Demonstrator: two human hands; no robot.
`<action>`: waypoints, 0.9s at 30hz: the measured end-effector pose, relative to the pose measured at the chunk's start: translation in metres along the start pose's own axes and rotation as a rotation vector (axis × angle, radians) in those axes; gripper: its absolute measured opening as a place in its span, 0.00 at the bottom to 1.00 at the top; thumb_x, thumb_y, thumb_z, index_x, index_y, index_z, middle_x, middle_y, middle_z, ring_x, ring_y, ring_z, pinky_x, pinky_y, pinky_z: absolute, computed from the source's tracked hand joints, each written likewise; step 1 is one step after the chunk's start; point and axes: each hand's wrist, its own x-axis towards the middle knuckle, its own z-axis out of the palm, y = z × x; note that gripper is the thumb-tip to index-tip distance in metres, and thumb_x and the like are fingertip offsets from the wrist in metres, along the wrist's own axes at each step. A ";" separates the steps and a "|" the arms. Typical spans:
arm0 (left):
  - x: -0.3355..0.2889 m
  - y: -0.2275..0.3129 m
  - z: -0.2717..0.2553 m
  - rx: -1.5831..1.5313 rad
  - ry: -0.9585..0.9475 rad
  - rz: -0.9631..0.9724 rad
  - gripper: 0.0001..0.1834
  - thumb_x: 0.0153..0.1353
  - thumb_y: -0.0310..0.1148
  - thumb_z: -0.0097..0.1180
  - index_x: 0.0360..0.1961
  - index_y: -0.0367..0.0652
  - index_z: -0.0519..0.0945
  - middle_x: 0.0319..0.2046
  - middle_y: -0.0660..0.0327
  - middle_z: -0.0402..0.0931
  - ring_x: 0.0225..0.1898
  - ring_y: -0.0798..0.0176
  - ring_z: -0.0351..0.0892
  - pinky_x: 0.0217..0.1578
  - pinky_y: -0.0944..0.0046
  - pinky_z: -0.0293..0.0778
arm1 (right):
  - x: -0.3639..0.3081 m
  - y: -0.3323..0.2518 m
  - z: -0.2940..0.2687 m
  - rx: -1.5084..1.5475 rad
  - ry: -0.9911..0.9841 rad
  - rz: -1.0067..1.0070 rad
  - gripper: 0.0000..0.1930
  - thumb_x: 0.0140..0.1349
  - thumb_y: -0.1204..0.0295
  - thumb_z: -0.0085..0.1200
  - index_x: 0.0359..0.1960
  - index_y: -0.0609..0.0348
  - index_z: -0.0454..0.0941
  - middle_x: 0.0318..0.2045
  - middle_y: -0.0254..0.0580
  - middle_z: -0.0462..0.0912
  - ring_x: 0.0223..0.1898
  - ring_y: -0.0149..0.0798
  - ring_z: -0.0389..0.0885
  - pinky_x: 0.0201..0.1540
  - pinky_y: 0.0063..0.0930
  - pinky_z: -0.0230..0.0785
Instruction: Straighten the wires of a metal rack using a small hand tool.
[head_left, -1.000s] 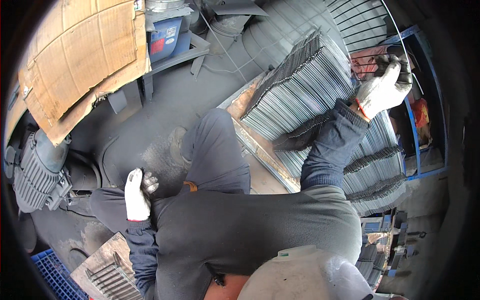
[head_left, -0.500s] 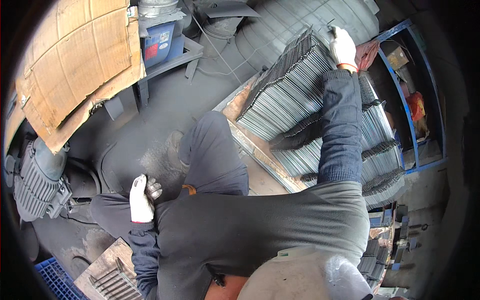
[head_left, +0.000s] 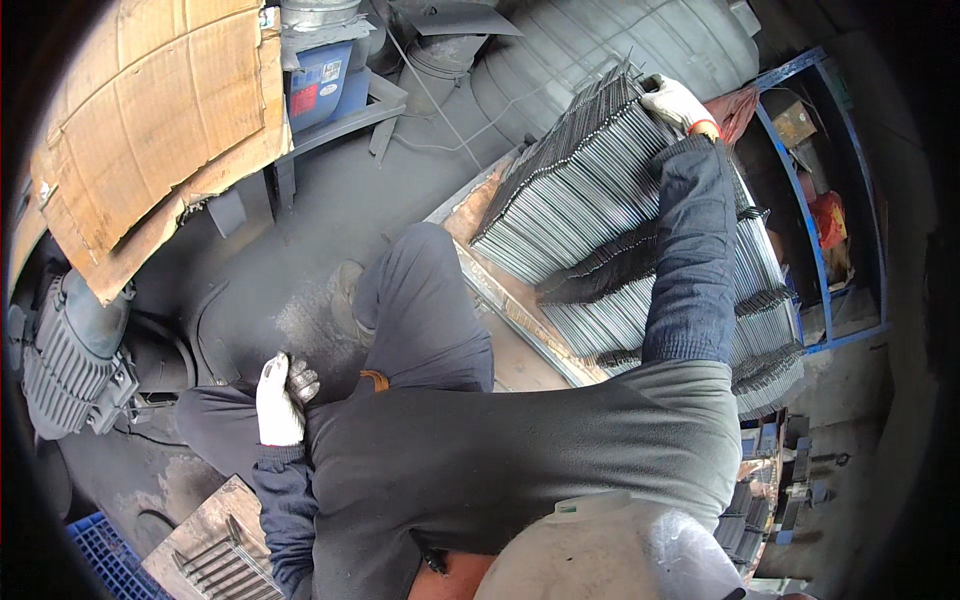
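Observation:
My right hand [head_left: 675,102], in a white glove, reaches to the far end of a tall row of thin dark metal pieces [head_left: 570,190] packed upright side by side. Its fingers bend over the top edge of the row; what lies between them cannot be made out. Over my lap, my left hand [head_left: 283,400], gloved too, hangs half curled with fingers a little apart and nothing visible in it. More such pieces [head_left: 610,315] stand in stepped rows under and beside my right forearm, on a wooden board with a metal edge [head_left: 525,320].
A blue metal rack [head_left: 815,230] stands at the right. Cardboard [head_left: 150,130] hangs at the upper left above a motor [head_left: 75,355]. A large grey rounded tank [head_left: 610,60] lies behind the rows. Several rods [head_left: 230,562] rest on a board at the lower left, near a blue crate [head_left: 110,550].
My right hand has come down and slightly left, from beyond the row's far corner onto its top edge. The right elbow has shifted outward. My left hand has hardly moved.

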 end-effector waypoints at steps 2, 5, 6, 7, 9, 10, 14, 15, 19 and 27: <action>0.000 -0.001 -0.002 0.008 0.018 -0.005 0.14 0.76 0.46 0.64 0.51 0.50 0.79 0.41 0.62 0.81 0.38 0.61 0.82 0.42 0.57 0.82 | 0.001 0.002 -0.006 -0.071 -0.013 -0.025 0.24 0.61 0.67 0.60 0.58 0.66 0.83 0.50 0.56 0.91 0.54 0.50 0.89 0.61 0.40 0.77; 0.003 -0.001 -0.006 0.007 0.029 -0.002 0.14 0.76 0.46 0.64 0.50 0.50 0.79 0.39 0.62 0.80 0.38 0.61 0.82 0.41 0.58 0.82 | -0.002 0.012 -0.013 -0.216 0.231 0.003 0.24 0.61 0.62 0.61 0.56 0.64 0.84 0.52 0.65 0.89 0.58 0.63 0.87 0.61 0.45 0.78; 0.004 0.000 -0.007 -0.004 -0.003 -0.003 0.14 0.77 0.46 0.64 0.50 0.50 0.79 0.39 0.63 0.80 0.37 0.62 0.82 0.40 0.58 0.81 | -0.005 0.017 -0.014 -0.171 0.275 0.019 0.23 0.64 0.65 0.60 0.59 0.60 0.82 0.52 0.64 0.88 0.59 0.65 0.85 0.60 0.50 0.78; 0.005 -0.001 -0.008 -0.015 -0.002 -0.012 0.13 0.77 0.46 0.64 0.49 0.49 0.79 0.38 0.63 0.80 0.37 0.62 0.81 0.39 0.59 0.81 | -0.006 0.021 -0.013 -0.165 0.288 -0.004 0.23 0.64 0.65 0.60 0.59 0.60 0.82 0.52 0.64 0.88 0.59 0.65 0.85 0.60 0.50 0.78; 0.008 -0.002 -0.010 -0.003 -0.037 -0.008 0.13 0.77 0.46 0.64 0.49 0.49 0.79 0.37 0.63 0.79 0.36 0.63 0.81 0.38 0.60 0.81 | -0.011 0.032 -0.008 -0.287 0.490 -0.093 0.22 0.64 0.71 0.58 0.61 0.62 0.80 0.54 0.64 0.86 0.59 0.62 0.85 0.63 0.47 0.77; 0.010 -0.004 -0.010 0.002 -0.034 -0.010 0.13 0.77 0.45 0.63 0.48 0.49 0.79 0.37 0.64 0.79 0.35 0.63 0.80 0.37 0.60 0.80 | -0.013 0.037 -0.004 -0.259 0.553 -0.108 0.24 0.65 0.71 0.58 0.63 0.61 0.78 0.55 0.63 0.86 0.59 0.62 0.85 0.63 0.48 0.76; 0.013 -0.009 -0.012 -0.002 -0.026 -0.024 0.13 0.77 0.43 0.64 0.51 0.48 0.79 0.39 0.61 0.82 0.35 0.62 0.83 0.37 0.59 0.83 | -0.015 0.055 0.016 -0.266 0.722 -0.186 0.23 0.65 0.74 0.57 0.63 0.61 0.78 0.54 0.63 0.85 0.57 0.65 0.84 0.62 0.50 0.76; 0.014 -0.010 -0.012 0.001 -0.027 -0.031 0.13 0.77 0.43 0.64 0.51 0.48 0.79 0.39 0.61 0.82 0.35 0.62 0.83 0.37 0.59 0.83 | -0.013 0.059 0.020 -0.266 0.720 -0.182 0.23 0.65 0.74 0.57 0.63 0.61 0.78 0.54 0.63 0.85 0.57 0.65 0.84 0.62 0.50 0.76; 0.016 -0.013 -0.013 -0.016 -0.089 -0.051 0.13 0.76 0.44 0.64 0.51 0.48 0.79 0.39 0.61 0.81 0.34 0.62 0.83 0.37 0.59 0.83 | -0.007 0.062 0.028 -0.315 0.752 -0.286 0.16 0.67 0.74 0.53 0.56 0.57 0.77 0.45 0.59 0.83 0.49 0.65 0.84 0.52 0.56 0.78; 0.013 -0.016 -0.018 -0.028 -0.043 -0.034 0.12 0.77 0.43 0.64 0.48 0.48 0.79 0.36 0.63 0.79 0.32 0.64 0.79 0.33 0.62 0.80 | -0.040 0.002 -0.003 -0.280 1.091 -0.198 0.13 0.65 0.68 0.61 0.49 0.57 0.84 0.43 0.55 0.86 0.46 0.59 0.87 0.52 0.49 0.80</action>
